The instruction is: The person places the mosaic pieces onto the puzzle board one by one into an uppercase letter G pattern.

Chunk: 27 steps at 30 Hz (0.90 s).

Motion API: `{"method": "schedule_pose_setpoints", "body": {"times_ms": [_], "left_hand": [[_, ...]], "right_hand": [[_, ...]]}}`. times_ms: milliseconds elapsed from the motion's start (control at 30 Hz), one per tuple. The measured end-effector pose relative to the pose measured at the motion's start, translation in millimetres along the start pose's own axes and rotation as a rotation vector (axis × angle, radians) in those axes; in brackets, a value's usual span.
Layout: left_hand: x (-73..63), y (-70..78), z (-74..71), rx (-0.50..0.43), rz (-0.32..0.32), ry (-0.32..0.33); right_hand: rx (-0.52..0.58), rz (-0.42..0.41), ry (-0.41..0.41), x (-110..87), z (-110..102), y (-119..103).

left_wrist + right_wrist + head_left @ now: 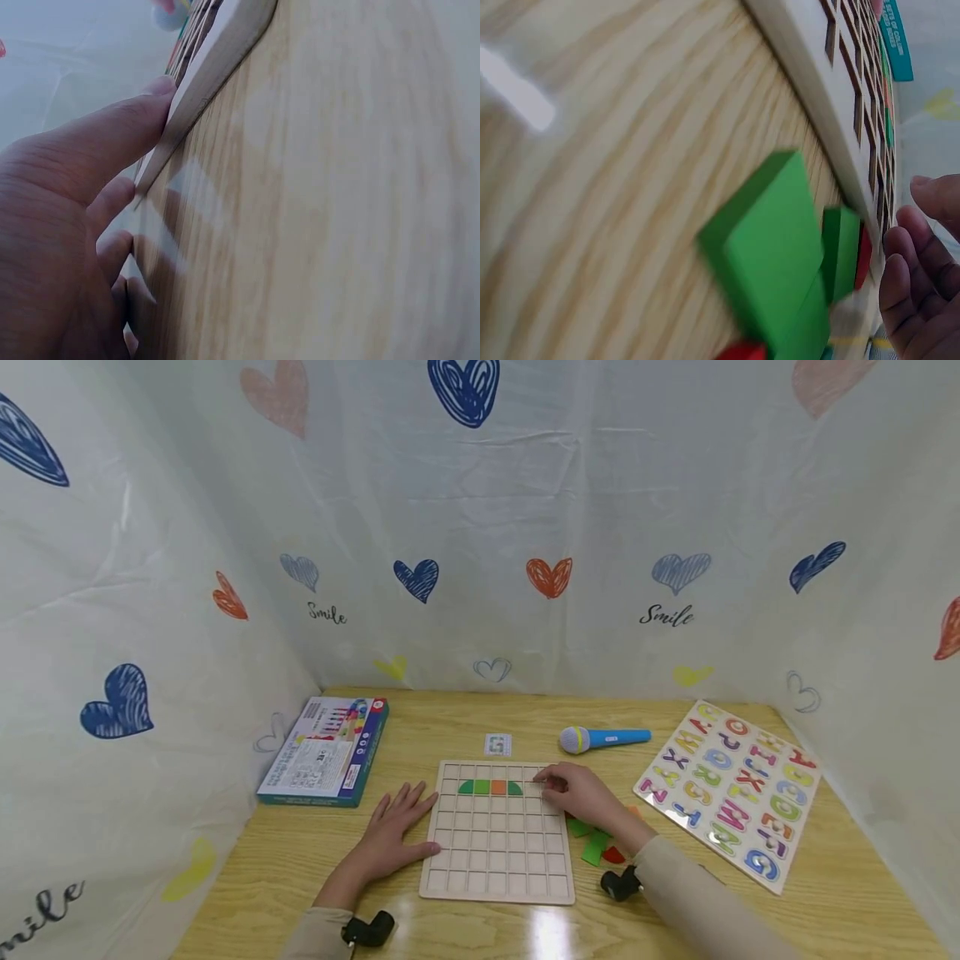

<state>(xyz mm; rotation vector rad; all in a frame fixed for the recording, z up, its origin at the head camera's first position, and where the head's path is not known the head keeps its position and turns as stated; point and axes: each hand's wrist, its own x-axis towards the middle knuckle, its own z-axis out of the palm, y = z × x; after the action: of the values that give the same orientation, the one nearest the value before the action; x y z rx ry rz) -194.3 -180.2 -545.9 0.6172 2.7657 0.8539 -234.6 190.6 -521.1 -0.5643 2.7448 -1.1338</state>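
Sitting lowest in the head view, a black camera (369,930) rides at the cuff of a tan sleeve (322,932). Just above, left of bottom centre, the left hand (393,835) lies with fingers spread and straight; its thumb touches the left edge of the board (497,864), as the left wrist view also shows. It grips nothing and seems to serve as a brace.

The board lies flat at bottom centre. In its second row from the top, four tiles (498,787) sit side by side: a dark green curved piece at each end, a green square and an orange square between.

Loose tiles (595,848) in green, red and orange lie just beside the board's right edge. The right hand (581,793) bends its fingers over the board's upper right corner, with a narrow gap at thumb and index finger; whether a tile sits there, I cannot tell.

The step in hand looks like setting tiles into cells. The next move likely calls for squaring a piece to its cell without nudging its neighbours.

Farther up lie a card (498,744), a blue microphone (618,737), a letter board (782,870) at right and a box (322,752) at left, before a heart-printed curtain (495,493).
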Motion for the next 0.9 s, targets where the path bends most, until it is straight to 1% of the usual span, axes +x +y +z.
{"method": "schedule_pose_setpoints", "body": {"times_ms": [233,367,500,667,800,900], "left_hand": [[-0.1,-0.6,-0.8,0.008,0.005,-0.007],[0.0,-0.5,-1.0,0.010,0.004,-0.007],[-0.4,-0.2,-1.5,0.006,-0.002,-0.007],[-0.8,0.0,-2.1,0.007,-0.001,-0.003],[-0.9,0.4,-2.2,0.004,-0.002,-0.007],[-0.6,0.4,-1.7,0.009,-0.003,-0.010]], "right_hand": [[-0.033,-0.011,0.018,-22.7,-12.7,18.8],[-0.023,-0.008,0.016,-39.3,-21.3,22.6],[-0.033,-0.011,-0.002,-52.0,-26.8,25.0],[-0.048,-0.038,-0.043,-59.3,-26.8,27.9],[-0.093,-0.035,-0.084,-59.7,-24.0,28.0],[-0.134,-0.037,-0.099,-59.2,-22.9,26.5]]}}
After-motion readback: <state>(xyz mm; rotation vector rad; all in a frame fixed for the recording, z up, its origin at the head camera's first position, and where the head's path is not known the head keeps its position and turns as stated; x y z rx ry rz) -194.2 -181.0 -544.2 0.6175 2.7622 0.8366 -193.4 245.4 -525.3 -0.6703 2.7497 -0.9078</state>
